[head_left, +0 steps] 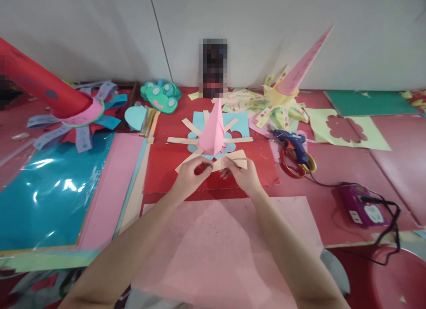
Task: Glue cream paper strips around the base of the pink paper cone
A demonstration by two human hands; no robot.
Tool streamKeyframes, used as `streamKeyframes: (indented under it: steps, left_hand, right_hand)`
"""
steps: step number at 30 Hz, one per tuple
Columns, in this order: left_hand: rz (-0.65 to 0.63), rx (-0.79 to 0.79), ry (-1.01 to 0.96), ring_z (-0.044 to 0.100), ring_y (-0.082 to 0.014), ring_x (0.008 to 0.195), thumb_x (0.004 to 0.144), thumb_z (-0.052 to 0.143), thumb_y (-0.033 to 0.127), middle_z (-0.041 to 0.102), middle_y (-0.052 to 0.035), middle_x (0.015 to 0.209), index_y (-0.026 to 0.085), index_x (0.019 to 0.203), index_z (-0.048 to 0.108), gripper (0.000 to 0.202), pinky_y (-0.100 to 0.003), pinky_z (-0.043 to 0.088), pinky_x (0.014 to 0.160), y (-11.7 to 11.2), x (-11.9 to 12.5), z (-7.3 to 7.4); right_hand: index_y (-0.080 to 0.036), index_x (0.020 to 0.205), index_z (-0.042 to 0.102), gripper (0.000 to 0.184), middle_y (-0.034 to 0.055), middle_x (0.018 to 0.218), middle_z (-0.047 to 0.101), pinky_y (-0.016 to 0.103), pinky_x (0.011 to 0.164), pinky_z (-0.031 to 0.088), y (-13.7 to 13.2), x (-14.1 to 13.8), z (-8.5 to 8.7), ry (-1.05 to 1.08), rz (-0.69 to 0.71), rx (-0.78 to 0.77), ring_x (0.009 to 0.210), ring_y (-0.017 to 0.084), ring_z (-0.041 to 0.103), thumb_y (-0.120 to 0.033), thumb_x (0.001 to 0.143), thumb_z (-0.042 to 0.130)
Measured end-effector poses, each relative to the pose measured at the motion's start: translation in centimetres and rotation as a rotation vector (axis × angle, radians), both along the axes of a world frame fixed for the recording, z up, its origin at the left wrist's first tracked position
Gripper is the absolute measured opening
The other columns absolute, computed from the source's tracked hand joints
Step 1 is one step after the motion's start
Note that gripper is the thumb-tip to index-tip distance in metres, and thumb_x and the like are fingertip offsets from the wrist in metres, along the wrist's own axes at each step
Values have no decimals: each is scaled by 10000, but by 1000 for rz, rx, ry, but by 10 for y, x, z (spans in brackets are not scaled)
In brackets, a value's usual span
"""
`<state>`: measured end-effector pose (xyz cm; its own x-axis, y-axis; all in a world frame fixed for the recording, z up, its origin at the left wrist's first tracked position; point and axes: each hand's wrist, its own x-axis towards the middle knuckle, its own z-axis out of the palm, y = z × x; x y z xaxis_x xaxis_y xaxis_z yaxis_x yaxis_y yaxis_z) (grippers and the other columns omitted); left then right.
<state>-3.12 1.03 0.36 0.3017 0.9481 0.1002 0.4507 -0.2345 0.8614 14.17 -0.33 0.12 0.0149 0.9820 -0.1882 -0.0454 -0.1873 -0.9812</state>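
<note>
In front of me a pink paper cone (213,131) stands point up on a light blue scalloped paper piece (192,145). Several cream paper strips (181,140) spread outward around its base. My right hand (244,173) pinches another cream strip (221,164) between thumb and fingers, just in front of the cone. At that strip's left end is my left hand (193,173), its thumb and fingertips closed together. Part of the strip is hidden by the fingers. Beneath both hands lies a red sheet (163,180).
A blue glue gun (297,147) and red-handled scissors (289,166) lie right, near a purple power socket (361,205) with cords. Finished cone pieces stand left and back right. Green frog cutouts (163,98) sit behind. Plastic-wrapped coloured paper (56,198) covers the left side.
</note>
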Motion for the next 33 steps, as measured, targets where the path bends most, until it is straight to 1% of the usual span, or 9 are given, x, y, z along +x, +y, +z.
streamKeyframes:
  steps: [4,8,12,18,22,26,33]
  left_hand:
    - [-6,-32,-32,621,-124,744,826,545,235,680,9,798,211,784,628,97,-237,510,694,1,-1,0]
    - [-22,-30,-35,627,-132,763,836,548,240,682,1,807,208,794,631,98,-248,513,713,2,-1,0]
    - [-21,-20,-43,624,-131,745,837,561,239,678,3,783,203,776,625,95,-253,512,718,1,-1,-1]
    - [-22,-21,-78,616,-120,728,833,558,236,671,14,761,204,762,621,100,-233,505,696,1,0,2]
    - [-27,-46,-76,617,-122,717,836,552,265,670,12,760,204,759,623,121,-238,509,690,0,0,4]
    - [-13,-51,-49,622,-130,725,821,580,287,684,7,777,210,764,639,112,-246,514,690,0,1,2]
    - [-6,-27,-38,632,-130,701,802,566,235,698,8,748,212,738,648,107,-244,523,676,0,2,3]
  right_hand:
    - [-154,631,646,388,36,574,655,262,493,535,0,1,-2,27,19,-2,465,124,596,-526,742,653]
    - [-146,618,641,409,45,574,657,263,496,541,1,2,-1,35,37,6,464,124,599,-537,742,650]
    - [-146,639,646,409,35,560,648,258,485,536,1,0,1,44,21,-31,456,122,593,-547,712,674]
    - [-151,633,634,396,29,559,644,257,482,530,0,-1,3,18,9,-26,454,119,588,-536,719,667]
    - [-151,660,638,381,26,568,644,258,481,530,-1,-1,0,28,23,-13,461,123,593,-525,729,660]
    - [-155,667,638,382,30,572,648,264,498,536,-1,-1,-2,8,21,-24,466,125,595,-530,736,651]
    - [-164,701,630,412,31,554,649,283,512,537,1,1,-8,-55,0,-18,462,139,598,-575,738,624]
